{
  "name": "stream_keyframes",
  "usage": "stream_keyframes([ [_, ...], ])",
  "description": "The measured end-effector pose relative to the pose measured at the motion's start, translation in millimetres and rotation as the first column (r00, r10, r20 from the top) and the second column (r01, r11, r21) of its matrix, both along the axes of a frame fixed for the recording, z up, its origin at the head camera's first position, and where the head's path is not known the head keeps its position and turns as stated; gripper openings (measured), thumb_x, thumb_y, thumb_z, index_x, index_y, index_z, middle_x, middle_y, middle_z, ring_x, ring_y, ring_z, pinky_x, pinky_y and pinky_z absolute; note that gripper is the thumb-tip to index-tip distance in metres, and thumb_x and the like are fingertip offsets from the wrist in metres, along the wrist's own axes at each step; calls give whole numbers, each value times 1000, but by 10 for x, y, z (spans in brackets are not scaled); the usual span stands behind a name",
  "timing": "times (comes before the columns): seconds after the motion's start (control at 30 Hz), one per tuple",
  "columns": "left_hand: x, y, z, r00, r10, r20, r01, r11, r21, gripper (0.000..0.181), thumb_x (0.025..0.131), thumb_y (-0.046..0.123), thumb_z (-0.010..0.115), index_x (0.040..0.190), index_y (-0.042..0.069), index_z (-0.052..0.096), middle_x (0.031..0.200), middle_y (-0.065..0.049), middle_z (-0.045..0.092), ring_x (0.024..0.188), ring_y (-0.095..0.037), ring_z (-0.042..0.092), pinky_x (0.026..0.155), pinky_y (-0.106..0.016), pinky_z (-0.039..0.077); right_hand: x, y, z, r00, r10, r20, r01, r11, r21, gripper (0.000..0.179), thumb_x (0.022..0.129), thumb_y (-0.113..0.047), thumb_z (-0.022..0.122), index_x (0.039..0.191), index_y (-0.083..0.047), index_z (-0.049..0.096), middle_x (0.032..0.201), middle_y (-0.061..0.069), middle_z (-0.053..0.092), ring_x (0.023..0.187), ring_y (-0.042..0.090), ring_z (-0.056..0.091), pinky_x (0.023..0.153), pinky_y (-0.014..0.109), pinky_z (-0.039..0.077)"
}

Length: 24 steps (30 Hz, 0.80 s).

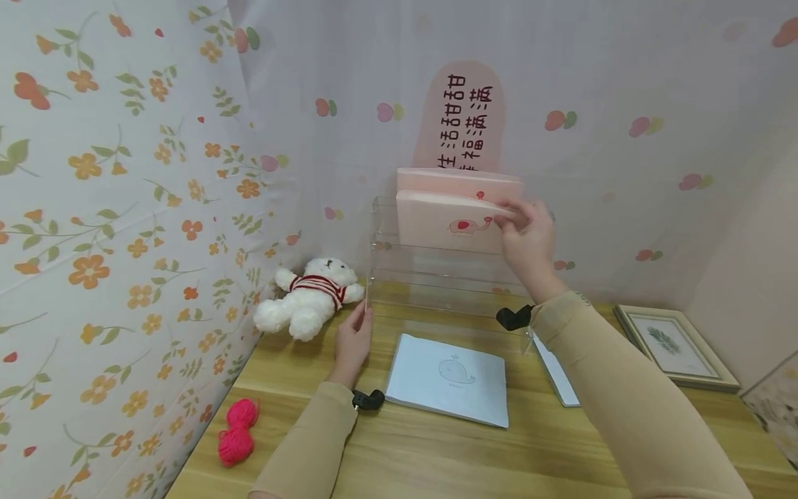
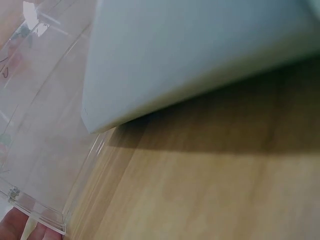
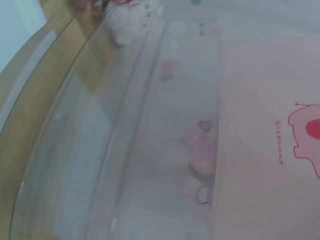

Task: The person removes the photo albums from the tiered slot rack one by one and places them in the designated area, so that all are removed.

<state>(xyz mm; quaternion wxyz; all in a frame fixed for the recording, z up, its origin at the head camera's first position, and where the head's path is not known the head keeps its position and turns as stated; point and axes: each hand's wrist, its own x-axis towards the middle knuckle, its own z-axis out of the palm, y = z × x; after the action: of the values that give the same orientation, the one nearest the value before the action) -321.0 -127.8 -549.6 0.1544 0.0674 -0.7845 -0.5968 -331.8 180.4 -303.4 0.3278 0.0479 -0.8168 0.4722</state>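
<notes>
A clear acrylic tiered rack (image 1: 430,281) stands at the back of the table. My left hand (image 1: 353,341) grips its left side edge; fingertips (image 2: 14,224) show at that edge in the left wrist view. With my right hand (image 1: 528,239) I pinch the right end of a pink notebook (image 1: 430,220) with a red elephant drawing, at the rack's upper part. Behind it stands a second pink notebook (image 1: 449,177), mostly covered. The right wrist view shows a pink elephant cover (image 3: 255,130) close up, the hand itself hidden. Whether the front notebook rests on the rack I cannot tell.
A pale blue whale notebook (image 1: 430,381) lies before the rack. Another pale blue one (image 1: 557,374) lies partly beneath my right forearm. A white teddy bear (image 1: 305,305) and pink yarn (image 1: 237,433) are at left, a picture frame (image 1: 717,371) at right.
</notes>
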Motion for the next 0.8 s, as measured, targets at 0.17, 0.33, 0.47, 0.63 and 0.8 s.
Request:
stream_keyframes([
  [0.17, 23, 0, 41, 1000, -4, -1, 4, 1000, 12, 45, 112, 37, 65, 154, 20, 67, 150, -15, 71, 139, -38, 66, 117, -60, 54, 143, -1, 108, 999, 11, -44, -12, 1000, -23, 23, 102, -4, 75, 125, -4, 79, 98, -13, 49, 102, 6, 51, 81, 20, 43],
  [0.33, 34, 11, 41, 1000, -10, 3, 10, 1000, 28, 45, 112, 37, 66, 153, 20, 67, 150, -14, 71, 140, -37, 66, 119, -59, 53, 334, 44, 45, 998, 36, -42, -36, 999, 7, 22, 102, -2, 75, 123, 0, 79, 100, -2, 54, 101, 6, 51, 78, 16, 45],
  [0.47, 12, 12, 8, 1000, -10, 0, 10, 1000, 7, 46, 112, 40, 65, 154, 22, 66, 150, -13, 72, 140, -36, 67, 118, -57, 54, 510, 114, -142, 999, 38, 6, -38, 998, 45, 22, 100, -3, 78, 123, -2, 80, 104, 9, 59, 102, 7, 50, 78, 14, 44],
  [0.63, -2, 8, 2, 1000, -5, -18, 5, 1000, 4, 46, 111, 40, 66, 153, 21, 68, 147, -14, 73, 137, -37, 68, 117, -58, 54, 714, 217, -415, 998, 42, 38, -45, 994, 99, 21, 98, -6, 82, 119, -4, 81, 102, 13, 62, 94, 10, 51, 71, 13, 44],
  [0.8, 5, -4, 8, 1000, 4, -10, -3, 1000, 16, 45, 111, 39, 66, 153, 21, 68, 149, -14, 72, 139, -38, 66, 118, -59, 53, 939, 288, -623, 996, 52, 67, -62, 986, 156, 20, 96, -8, 85, 116, -8, 82, 99, 11, 64, 80, 10, 49, 61, 15, 44],
])
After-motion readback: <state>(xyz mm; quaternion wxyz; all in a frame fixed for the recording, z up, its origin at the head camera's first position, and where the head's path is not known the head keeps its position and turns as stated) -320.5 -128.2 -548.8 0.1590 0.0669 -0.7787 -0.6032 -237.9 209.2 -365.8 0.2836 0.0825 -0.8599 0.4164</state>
